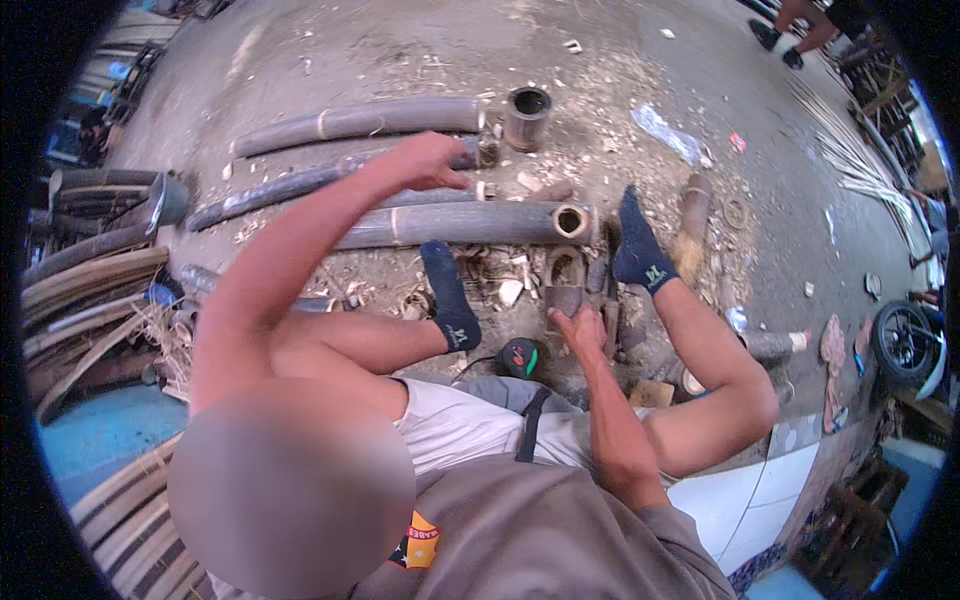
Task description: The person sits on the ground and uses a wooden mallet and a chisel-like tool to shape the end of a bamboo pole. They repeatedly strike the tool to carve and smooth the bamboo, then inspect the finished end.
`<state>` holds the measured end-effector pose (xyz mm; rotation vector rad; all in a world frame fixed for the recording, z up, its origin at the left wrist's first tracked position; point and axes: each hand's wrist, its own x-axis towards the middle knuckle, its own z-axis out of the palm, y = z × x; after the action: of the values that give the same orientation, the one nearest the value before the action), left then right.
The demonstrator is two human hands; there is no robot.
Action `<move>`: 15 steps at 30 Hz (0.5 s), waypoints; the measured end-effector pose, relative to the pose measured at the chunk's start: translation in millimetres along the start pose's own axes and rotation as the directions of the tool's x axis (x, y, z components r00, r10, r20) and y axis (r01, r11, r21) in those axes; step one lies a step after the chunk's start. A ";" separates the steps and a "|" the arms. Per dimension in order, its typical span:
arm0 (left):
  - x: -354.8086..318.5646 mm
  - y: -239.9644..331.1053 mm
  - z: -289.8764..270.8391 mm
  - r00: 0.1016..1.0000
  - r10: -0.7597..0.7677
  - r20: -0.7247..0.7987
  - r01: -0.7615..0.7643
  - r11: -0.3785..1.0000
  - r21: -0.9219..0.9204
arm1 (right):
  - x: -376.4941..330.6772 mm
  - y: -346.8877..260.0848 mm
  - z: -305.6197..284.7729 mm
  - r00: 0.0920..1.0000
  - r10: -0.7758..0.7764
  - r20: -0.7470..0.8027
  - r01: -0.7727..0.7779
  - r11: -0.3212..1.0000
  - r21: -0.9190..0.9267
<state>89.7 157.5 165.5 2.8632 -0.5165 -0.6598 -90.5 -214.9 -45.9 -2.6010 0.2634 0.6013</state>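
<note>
My left hand (436,160) reaches far forward with bent fingers at the right end of a dark bamboo pole (290,188), thumb on its near side. Between my legs, my right hand (580,327) is closed on the near end of a short bamboo piece (565,296), whose far part is cut open. Just beyond that piece lies a thick bamboo pole (470,222) with a pale, hollow end. Another bamboo pole (370,120) rests farther away. A short, upright bamboo tube (527,120) stands beyond its right end.
A round black tool with green and red parts (518,357) sits near my lap. Wood chips surround the poles. A brush-like piece (690,235) and clear plastic (667,135) lie right; split bamboo (95,275) is stacked left. Another person's feet (780,45) show far right.
</note>
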 end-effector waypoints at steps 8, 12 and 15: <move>82.7 91.6 176.7 0.951 -0.036 -0.307 0.024 0.999 -0.042 | 1.9 -8.0 4.0 0.998 -0.042 -0.045 0.045 0.995 0.087; 77.6 102.4 173.5 0.944 -0.073 -0.320 0.058 0.997 -0.058 | 5.4 -8.4 2.8 0.999 -0.034 -0.033 0.038 0.992 0.122; 77.4 97.5 180.7 0.955 -0.033 -0.296 0.012 0.997 -0.072 | 22.9 -26.5 2.3 0.994 -0.020 -0.109 0.035 0.989 0.146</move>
<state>45.0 25.3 -3.7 2.8328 -0.4055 -0.2344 -63.7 -192.5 -47.8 -2.4925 0.2942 0.4169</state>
